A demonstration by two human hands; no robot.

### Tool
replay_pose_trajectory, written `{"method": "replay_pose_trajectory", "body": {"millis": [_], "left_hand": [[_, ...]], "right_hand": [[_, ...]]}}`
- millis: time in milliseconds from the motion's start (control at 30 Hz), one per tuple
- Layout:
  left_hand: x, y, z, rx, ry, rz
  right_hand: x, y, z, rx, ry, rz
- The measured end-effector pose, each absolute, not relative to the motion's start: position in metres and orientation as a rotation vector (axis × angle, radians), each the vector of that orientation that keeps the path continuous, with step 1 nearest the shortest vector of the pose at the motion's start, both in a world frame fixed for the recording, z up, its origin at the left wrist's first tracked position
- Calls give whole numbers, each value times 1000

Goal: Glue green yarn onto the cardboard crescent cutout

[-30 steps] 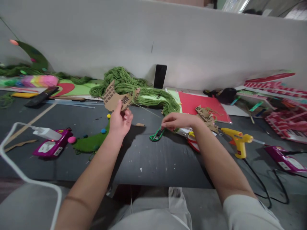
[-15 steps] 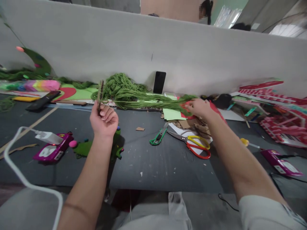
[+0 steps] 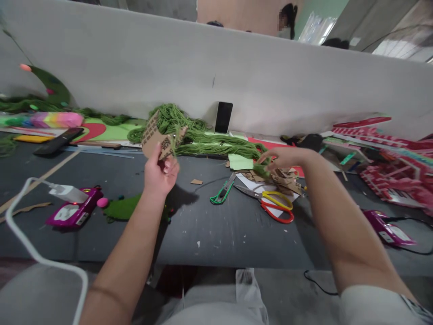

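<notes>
My left hand [image 3: 158,174] is raised above the dark table [image 3: 216,225], fingers closed on a brown printed cardboard piece [image 3: 157,137]. A thin green strand runs from that piece to the right. My right hand [image 3: 282,158] reaches over a heap of cardboard scraps [image 3: 280,177], pinching the end of the green yarn bundle [image 3: 216,145] that trails from the big yarn pile [image 3: 169,118] by the wall. Just below lie red-and-yellow scissors [image 3: 272,203] and small green-handled snips [image 3: 221,193].
A phone [image 3: 223,117] leans on the grey partition. A purple device [image 3: 72,208] with a white charger and cable sits at left, beside a green felt shape [image 3: 126,208]. Another purple device [image 3: 389,228] lies at right, with pink and red card stacks [image 3: 392,180] behind.
My left hand turned the cardboard piece from edge-on back to face-on. My right hand came down and nearer with the yarn end, from over the red paper to the cardboard scraps.
</notes>
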State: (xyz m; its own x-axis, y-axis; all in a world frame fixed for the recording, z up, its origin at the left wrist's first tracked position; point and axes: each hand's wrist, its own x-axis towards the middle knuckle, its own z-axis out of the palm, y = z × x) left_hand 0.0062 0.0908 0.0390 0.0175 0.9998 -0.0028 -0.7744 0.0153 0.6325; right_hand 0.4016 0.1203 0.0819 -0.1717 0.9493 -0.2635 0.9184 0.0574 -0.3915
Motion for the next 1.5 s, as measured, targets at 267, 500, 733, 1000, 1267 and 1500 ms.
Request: {"method": "replay_pose_trajectory", "body": {"millis": [267, 500, 733, 1000, 1267, 1500], "left_hand": [[43, 76, 24, 795, 704, 1494], [58, 72, 2, 993, 858, 1429], [64, 73, -6, 1080, 912, 1417], [68, 65, -4, 1325, 1081, 1377], [60, 63, -1, 1768, 1053, 1251], [63, 63, -6, 1888, 1003, 1131]], "right_hand": [[260, 36, 33, -1104, -1813, 1029], [220, 29, 14, -906, -1255, 1464], [228, 25, 7, -902, -1085, 1634], [223, 17, 11, -1050, -1410, 1067], [253, 33, 31, -936, -1123, 1152], [261, 36, 43, -894, -1011, 1320]]}}
